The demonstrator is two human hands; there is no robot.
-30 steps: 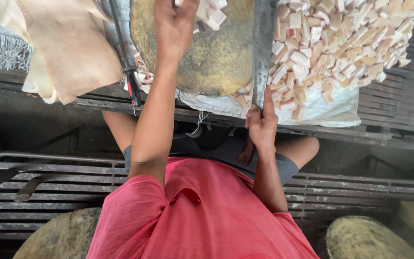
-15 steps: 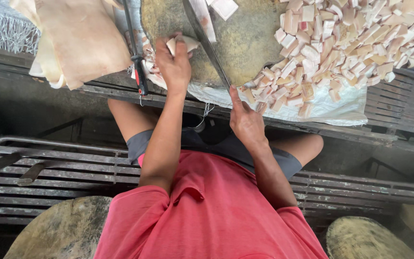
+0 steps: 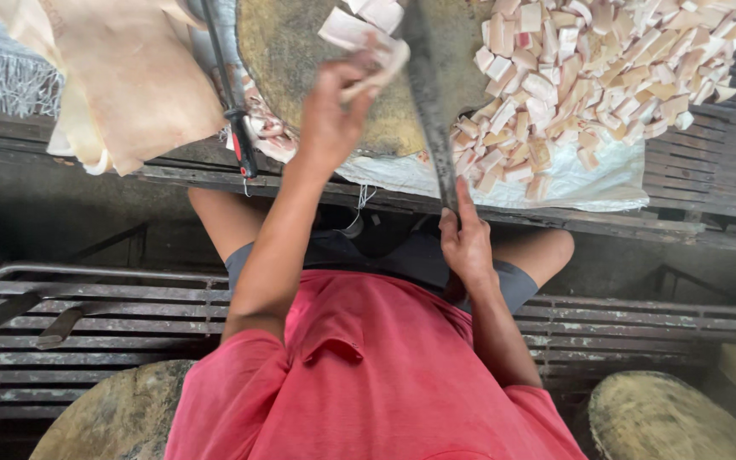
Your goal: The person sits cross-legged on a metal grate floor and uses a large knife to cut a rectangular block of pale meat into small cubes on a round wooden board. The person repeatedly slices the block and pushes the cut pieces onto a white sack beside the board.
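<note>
Head view: left hand [image 3: 334, 115] gripping pale strip [image 3: 359, 38] over round block [image 3: 300, 51]; right hand [image 3: 466, 243] clasping cleaver [image 3: 428, 94]; cut pieces [image 3: 589, 77] heaped on white sack [image 3: 589, 183], bench's right end.

One head-worn camera looks steeply down, close over lap and chopping block [image 3: 300, 51].

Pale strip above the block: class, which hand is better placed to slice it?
Likely the right hand: it grips the long knife, blade lying over the round block beside the pale strip, which the left hand holds.
</note>
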